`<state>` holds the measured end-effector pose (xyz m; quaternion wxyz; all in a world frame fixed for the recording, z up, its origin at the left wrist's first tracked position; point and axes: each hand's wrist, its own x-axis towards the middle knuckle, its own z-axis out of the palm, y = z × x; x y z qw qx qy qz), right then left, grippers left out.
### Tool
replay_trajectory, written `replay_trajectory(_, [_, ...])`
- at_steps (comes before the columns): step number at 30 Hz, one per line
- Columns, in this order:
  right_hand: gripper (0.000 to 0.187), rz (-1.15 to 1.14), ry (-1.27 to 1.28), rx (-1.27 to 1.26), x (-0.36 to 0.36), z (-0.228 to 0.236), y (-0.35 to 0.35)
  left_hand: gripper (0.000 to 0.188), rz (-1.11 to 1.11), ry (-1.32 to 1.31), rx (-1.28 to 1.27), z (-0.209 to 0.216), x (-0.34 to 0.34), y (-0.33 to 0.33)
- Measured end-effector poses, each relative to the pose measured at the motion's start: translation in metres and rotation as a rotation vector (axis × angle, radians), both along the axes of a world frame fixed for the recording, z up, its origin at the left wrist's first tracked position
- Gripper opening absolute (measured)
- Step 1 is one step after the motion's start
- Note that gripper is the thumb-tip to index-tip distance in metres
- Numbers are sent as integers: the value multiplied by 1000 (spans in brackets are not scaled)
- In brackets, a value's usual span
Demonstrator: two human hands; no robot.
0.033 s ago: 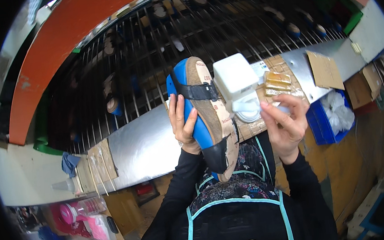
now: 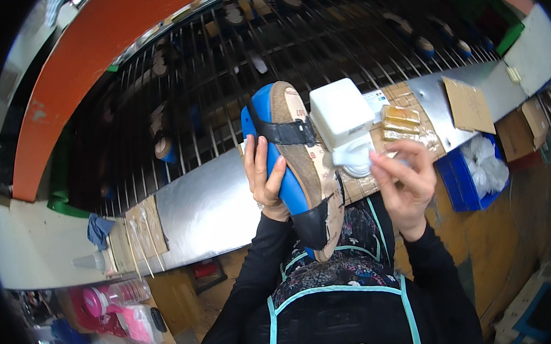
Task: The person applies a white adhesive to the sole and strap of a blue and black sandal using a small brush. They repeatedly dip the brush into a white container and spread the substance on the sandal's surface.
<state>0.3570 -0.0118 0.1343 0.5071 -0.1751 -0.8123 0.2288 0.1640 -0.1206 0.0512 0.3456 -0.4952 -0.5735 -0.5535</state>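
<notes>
My left hand (image 2: pixel 267 179) grips a shoe upper stretched over a blue last (image 2: pixel 294 193), sole side up. The bottom shows a tan insole with a pale centre strip, a black strap and a black toe piece lapped over it. My right hand (image 2: pixel 410 186) pinches a small whitish tool (image 2: pixel 351 155) with a broad head, close to the sole's right edge; whether they touch I cannot tell. Behind the tool stands a white square container (image 2: pixel 341 112) with a round white base or cup (image 2: pixel 358 169) in front, partly hidden.
Yellowish wrapped blocks (image 2: pixel 400 122) lie on cardboard right of the container. A metal ledge (image 2: pixel 194 215) runs before a rack of dark bars (image 2: pixel 218 111) carrying more shoes. Thin sticks (image 2: pixel 144 239) rest at left; a blue bin (image 2: pixel 467 185) with plastic bags stands right.
My right hand and the whitish tool have shifted slightly left, nearer the shoe. The left hand keeps its hold, and the whole view has moved a little.
</notes>
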Motion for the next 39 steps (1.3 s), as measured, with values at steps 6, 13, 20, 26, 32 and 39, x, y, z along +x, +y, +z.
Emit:
replay_trajectory(6, [22, 227, -32, -577, -18, -22, -32, 40, 43, -11, -39, -7, 8, -18])
replay_trajectory(13, [21, 144, -65, -360, -44, -23, -19, 45, 39, 39, -75, -10, 3, -26])
replay_trajectory(20, [23, 89, -67, -149, -59, -4, -1, 41, 55, 77, -81, -8, 2, -29])
replay_trajectory(26, [23, 22, -58, -43, -68, 8, 14, 38, 65, 95, -50, -5, -1, -26])
replay_trajectory(32, [23, 39, -43, 62, -68, 12, 23, 40, 56, 88, -59, -2, -1, -27])
replay_trajectory(39, [24, 88, -114, 212, -56, 18, 29, 43, 49, 105, -81, 7, -3, -27])
